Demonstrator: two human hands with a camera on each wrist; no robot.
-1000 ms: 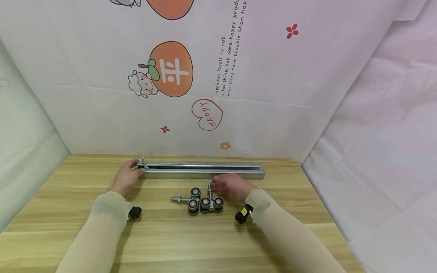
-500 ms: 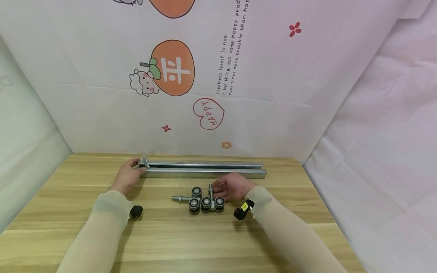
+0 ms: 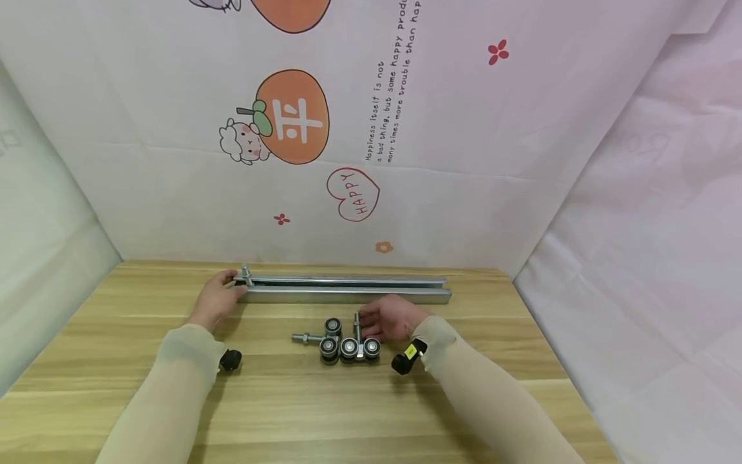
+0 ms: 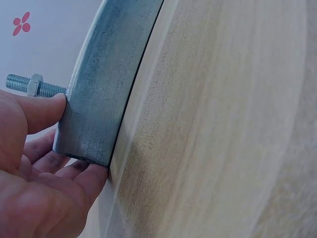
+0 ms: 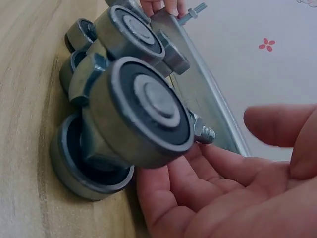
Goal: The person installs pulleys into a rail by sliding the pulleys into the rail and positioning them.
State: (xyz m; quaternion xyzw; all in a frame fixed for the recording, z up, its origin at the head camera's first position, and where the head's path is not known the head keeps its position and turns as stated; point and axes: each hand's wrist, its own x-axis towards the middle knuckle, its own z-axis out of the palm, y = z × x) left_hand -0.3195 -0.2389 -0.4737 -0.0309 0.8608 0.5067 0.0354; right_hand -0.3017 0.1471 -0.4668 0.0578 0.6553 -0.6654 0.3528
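Observation:
A silver metal track rail lies along the back of the table, slot upward. A threaded bolt with a nut stands up from its slot at the left end. My left hand holds that end, thumb on the upper edge and fingers against the end face. Two roller trolleys with threaded stems lie in front of the rail. The left trolley has its stem pointing left; the right trolley points its stem toward the rail. Beside that right stem is my right hand, fingers loosely bent behind the wheels, thumb apart.
The wooden table ends at a printed white cloth behind the rail. White cloth also hangs on both sides. A black wrist camera sits by the left wrist, another black camera by the right.
My right hand has lowered slightly and turned, its fingers coming down beside the right trolley's stem. The left hand stays at the rail's end.

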